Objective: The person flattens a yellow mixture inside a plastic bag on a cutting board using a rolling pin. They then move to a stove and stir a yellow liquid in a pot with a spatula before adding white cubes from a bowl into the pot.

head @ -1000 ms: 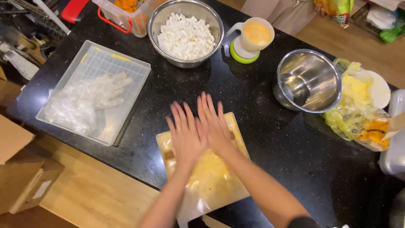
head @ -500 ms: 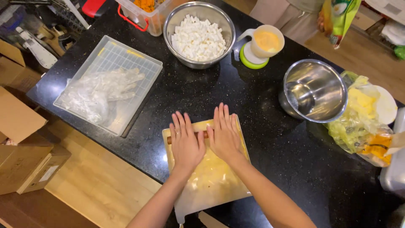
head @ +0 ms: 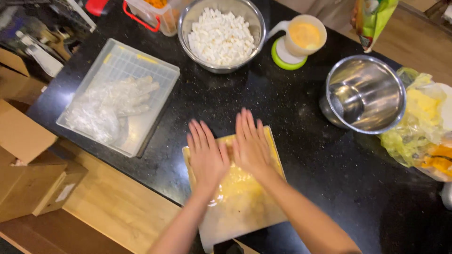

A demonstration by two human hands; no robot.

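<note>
Left hand [head: 207, 155]: flat, palm down, fingers spread, gripping nothing; pressed on the upper part of the board [head: 245, 207].
Right hand [head: 252, 146]: flat, palm down, fingers together and extended, grip open; just beside the left hand, on the same board.
Board: pale rectangle with a yellow smear under and below the palms; lies tilted on the near part of the table [head: 292, 108], its lower corner at the table's near edge. Both hands cover its far end.
Table: black speckled stone, glossy.
Tray [head: 155, 70]: clear plastic, left of the hands and apart from them; holds crumpled clear gloves [head: 113, 103].
Bowl [head: 221, 35]: steel, at the far side beyond the hands, full of white cubes.
Jug [head: 303, 35]: small, cream, holding yellow liquid, on a green base; right of the bowl.
Pot [head: 365, 91]: steel, empty, tilted, right of the hands.
Bag [head: 414, 136]: yellow-green plastic, far right, touching the pot.
Floor [head: 113, 207]: light wood, below the table's near edge.
Boxes [head: 28, 174]: cardboard, on the floor at left.
</note>
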